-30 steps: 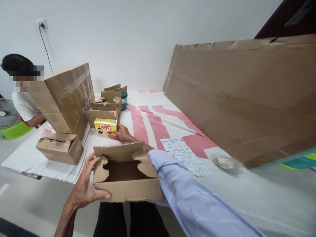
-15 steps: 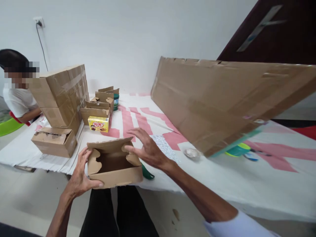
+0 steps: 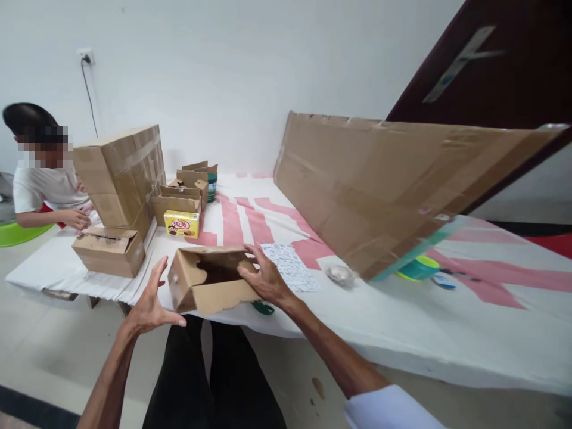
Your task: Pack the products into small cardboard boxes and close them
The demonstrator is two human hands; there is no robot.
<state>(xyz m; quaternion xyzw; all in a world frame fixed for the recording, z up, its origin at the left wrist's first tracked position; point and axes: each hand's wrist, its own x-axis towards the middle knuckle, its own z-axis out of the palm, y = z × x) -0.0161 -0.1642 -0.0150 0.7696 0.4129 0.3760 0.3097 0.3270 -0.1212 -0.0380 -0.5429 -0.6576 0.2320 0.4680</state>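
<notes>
An open cardboard box (image 3: pixel 226 296) is tilted at the table's near edge, its mouth facing me and its inside dark. My right hand (image 3: pixel 267 275) grips the box's right end, thumb at the opening and fingers over the back edge. To the left of the box, my left hand (image 3: pixel 149 304) is spread, thumb and fingers apart, with nothing in it. Partly hidden behind the box and right hand is a dark green object (image 3: pixel 263 308). Farther back stands a yellow printed carton (image 3: pixel 182 224), leaning near other open cardboard boxes (image 3: pixel 176 204).
A closed cardboard box (image 3: pixel 109 253) and stacked taped cartons (image 3: pixel 120 173) stand at left, near a seated person (image 3: pixel 44 179). A large cardboard panel (image 3: pixel 357 185) slants across the right. On the white tablecloth lie a patterned sheet (image 3: pixel 288 266), a clear-wrapped bundle (image 3: pixel 340 274) and a teal bowl (image 3: pixel 417 269).
My left hand has let go of the box and opened. My right hand has closed on its right end, and the box has turned and tilted. The view has shifted slightly.
</notes>
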